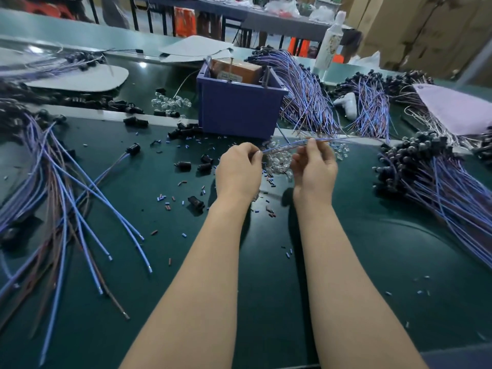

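Note:
A thin blue wire runs between my two hands over the middle of the dark green table. My left hand pinches its left end between thumb and forefinger. My right hand pinches the wire further right, and the wire trails off to the right beyond it. Below the hands lies a small heap of clear LEDs. Loose black sockets and short cut bits of insulation are scattered on the table around them.
A blue plastic bin with a brown box inside stands just behind the hands. Bundles of blue and brown wires lie at left, at right and behind the bin. A white bottle stands at the back.

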`<action>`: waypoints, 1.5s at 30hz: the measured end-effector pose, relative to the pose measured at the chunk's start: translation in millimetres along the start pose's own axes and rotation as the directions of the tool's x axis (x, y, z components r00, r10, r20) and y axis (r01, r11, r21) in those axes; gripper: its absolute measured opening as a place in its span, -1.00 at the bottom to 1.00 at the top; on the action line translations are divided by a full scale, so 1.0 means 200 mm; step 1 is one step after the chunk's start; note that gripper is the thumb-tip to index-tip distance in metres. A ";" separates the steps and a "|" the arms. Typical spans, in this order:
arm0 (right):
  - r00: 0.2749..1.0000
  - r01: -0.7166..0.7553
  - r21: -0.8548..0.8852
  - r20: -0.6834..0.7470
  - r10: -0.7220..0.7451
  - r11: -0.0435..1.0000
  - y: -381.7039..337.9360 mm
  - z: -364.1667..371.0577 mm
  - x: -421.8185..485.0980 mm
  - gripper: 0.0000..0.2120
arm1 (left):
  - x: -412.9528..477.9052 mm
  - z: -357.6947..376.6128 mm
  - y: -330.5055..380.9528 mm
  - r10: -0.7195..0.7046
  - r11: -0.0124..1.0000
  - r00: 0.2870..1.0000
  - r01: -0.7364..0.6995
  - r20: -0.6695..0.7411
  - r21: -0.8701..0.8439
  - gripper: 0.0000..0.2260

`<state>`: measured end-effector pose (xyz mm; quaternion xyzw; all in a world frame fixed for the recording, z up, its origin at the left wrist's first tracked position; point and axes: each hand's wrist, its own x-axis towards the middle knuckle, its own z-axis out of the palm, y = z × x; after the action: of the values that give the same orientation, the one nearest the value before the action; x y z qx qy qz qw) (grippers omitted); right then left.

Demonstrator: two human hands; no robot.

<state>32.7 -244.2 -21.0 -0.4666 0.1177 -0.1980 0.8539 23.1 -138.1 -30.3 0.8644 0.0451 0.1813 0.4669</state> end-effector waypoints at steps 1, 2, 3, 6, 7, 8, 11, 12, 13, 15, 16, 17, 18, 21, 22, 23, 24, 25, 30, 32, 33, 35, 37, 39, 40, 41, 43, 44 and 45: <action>0.999 -0.003 0.024 -0.033 0.004 1.000 -0.01 -0.01 0.00 -0.80 | 0.00 0.00 0.00 -0.011 0.999 1.000 0.011 -0.007 0.030 -0.83; 0.999 -0.004 0.040 -0.049 0.006 0.999 -0.02 -0.02 0.01 -0.81 | 0.00 0.00 0.00 -0.015 0.999 1.000 0.016 -0.010 0.044 -0.83; 0.999 -0.010 0.044 -0.048 0.012 0.999 -0.02 -0.03 0.01 -0.82 | 0.00 0.00 0.00 -0.016 1.000 1.000 0.016 -0.007 0.019 -0.84; 0.998 -0.033 -0.015 0.056 0.033 0.999 -0.01 -0.03 0.01 -0.86 | -0.01 0.00 0.01 0.012 0.993 0.999 -0.007 0.039 -0.117 -0.86; 0.994 -0.017 -0.068 0.104 0.024 0.998 0.00 -0.03 0.01 -0.85 | -0.01 0.00 0.02 0.028 0.992 0.999 -0.022 0.046 -0.128 -0.86; 0.990 0.011 -0.124 0.140 0.007 0.992 0.01 -0.02 0.00 -0.82 | 0.00 -0.01 0.02 0.043 0.990 0.998 -0.036 0.045 -0.134 -0.87; 0.989 0.062 -0.163 0.141 -0.039 0.985 0.02 -0.02 0.00 -0.78 | 0.01 -0.03 0.01 0.065 0.990 0.997 -0.061 0.028 -0.129 -0.86; 0.992 0.058 -0.131 0.119 -0.042 0.990 0.01 -0.02 0.00 -0.79 | 0.02 -0.04 0.01 0.063 0.991 0.998 -0.060 0.027 -0.118 -0.84; 0.994 0.051 -0.099 0.097 -0.042 0.994 0.01 -0.02 0.01 -0.79 | 0.02 -0.04 0.01 0.060 0.993 0.998 -0.057 0.031 -0.108 -0.83; 0.997 0.042 -0.060 0.067 -0.038 0.997 0.00 -0.03 0.01 -0.79 | 0.02 -0.03 0.01 0.062 0.993 0.997 -0.057 0.045 -0.103 -0.80; 0.998 0.038 -0.046 0.058 -0.035 0.998 0.00 -0.03 0.01 -0.79 | 0.02 -0.03 0.02 0.063 0.993 0.997 -0.058 0.049 -0.106 -0.79; 0.998 0.033 -0.035 0.050 -0.031 0.999 0.00 -0.03 0.01 -0.79 | 0.02 -0.03 0.02 0.063 0.992 0.997 -0.058 0.048 -0.112 -0.79; 0.999 0.027 -0.028 0.043 -0.026 0.999 0.00 -0.02 0.01 -0.79 | 0.01 -0.03 0.02 0.063 0.991 0.997 -0.057 0.046 -0.121 -0.79; 1.000 0.010 -0.003 0.018 -0.010 1.000 0.01 -0.02 0.01 -0.79 | 0.01 -0.03 0.03 0.066 0.989 0.997 -0.059 0.050 -0.138 -0.79; 1.000 0.007 0.002 0.010 -0.007 1.000 0.01 -0.02 0.01 -0.79 | 0.01 -0.03 0.03 0.070 0.988 0.996 -0.061 0.054 -0.140 -0.79; 1.000 0.005 0.006 0.006 -0.005 1.000 0.01 -0.02 0.02 -0.78 | 0.00 -0.02 0.04 0.070 0.988 0.996 -0.062 0.058 -0.140 -0.79; 1.000 0.003 0.010 0.004 -0.003 1.000 0.01 -0.02 0.02 -0.78 | 0.00 -0.02 0.04 0.068 0.989 0.996 -0.059 0.063 -0.137 -0.79; 1.000 0.000 0.015 0.001 0.000 1.000 0.01 -0.02 0.02 -0.77 | 0.00 -0.02 0.04 0.063 0.990 0.996 -0.054 0.068 -0.134 -0.79; 1.000 -0.009 0.032 -0.019 0.009 0.999 0.02 -0.01 0.01 -0.75 | -0.01 -0.02 0.05 0.052 0.992 0.996 -0.042 0.078 -0.121 -0.78; 0.999 -0.014 0.037 -0.032 0.015 0.999 0.02 -0.01 0.01 -0.75 | -0.01 -0.03 0.05 0.042 0.994 0.996 -0.034 0.075 -0.106 -0.77; 0.998 -0.019 0.062 -0.055 0.022 0.998 0.01 -0.02 0.02 -0.75 | 0.00 -0.03 0.04 0.031 0.995 0.998 -0.025 0.061 -0.095 -0.76; 0.991 -0.014 0.153 -0.128 0.034 0.988 -0.02 -0.05 0.05 -0.76 | 0.02 -0.07 0.01 -0.003 0.997 1.000 0.002 -0.013 -0.073 -0.72; 0.986 0.006 0.189 -0.168 0.026 0.982 -0.05 -0.09 0.08 -0.76 | 0.04 -0.10 -0.02 -0.038 0.996 0.994 0.029 -0.106 -0.087 -0.71; 0.990 0.001 0.185 -0.141 0.026 0.983 -0.05 -0.09 0.08 -0.76 | 0.04 -0.11 -0.02 -0.055 0.994 0.987 0.040 -0.154 -0.098 -0.73; 0.993 -0.013 0.182 -0.117 0.035 0.983 -0.05 -0.08 0.07 -0.76 | 0.03 -0.10 -0.01 -0.061 0.994 0.986 0.046 -0.155 -0.097 -0.76; 0.994 -0.027 0.180 -0.095 0.045 0.983 -0.04 -0.07 0.06 -0.76 | 0.03 -0.08 -0.01 -0.065 0.994 0.988 0.053 -0.138 -0.092 -0.80; 0.996 -0.045 0.179 -0.068 0.058 0.983 -0.03 -0.05 0.04 -0.76 | 0.02 -0.05 0.00 -0.062 0.996 0.996 0.058 -0.069 -0.062 -0.78; 0.996 -0.049 0.179 -0.060 0.060 0.983 -0.03 -0.05 0.04 -0.77 | 0.02 -0.05 0.00 -0.055 0.997 0.997 0.052 -0.045 -0.054 -0.76; 0.997 -0.052 0.177 -0.052 0.062 0.983 -0.03 -0.05 0.04 -0.77 | 0.02 -0.05 0.01 -0.040 0.997 0.999 0.038 -0.037 -0.061 -0.75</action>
<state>34.8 -258.8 -20.7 -0.3802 0.1375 -0.1962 0.8933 22.8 -130.8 -24.0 0.8452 0.0654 0.1897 0.4954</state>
